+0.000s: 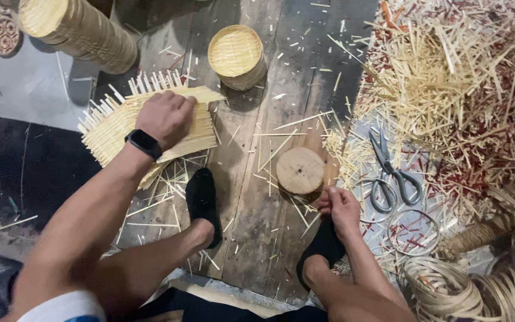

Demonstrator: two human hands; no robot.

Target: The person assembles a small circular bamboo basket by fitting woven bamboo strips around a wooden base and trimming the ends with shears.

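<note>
My left hand [165, 116], with a black watch on the wrist, presses down on a stack of flat woven bamboo mats [111, 128] on the left of the wooden floor. My right hand [341, 206] rests low near my right foot, fingers pinched on a thin bamboo strip [311, 223]. Just left of that hand a round wooden disc [300, 170] lies on the boards. My two feet in black socks [202, 200] stretch out between the hands.
A small round woven basket [236, 55] stands at the top centre, a tall stack of the same [81, 27] at the top left. Scissors [388, 173] lie right of the disc. Bamboo trimmings [448, 77] heap at the right; coiled bamboo rings [448, 286] sit at the lower right.
</note>
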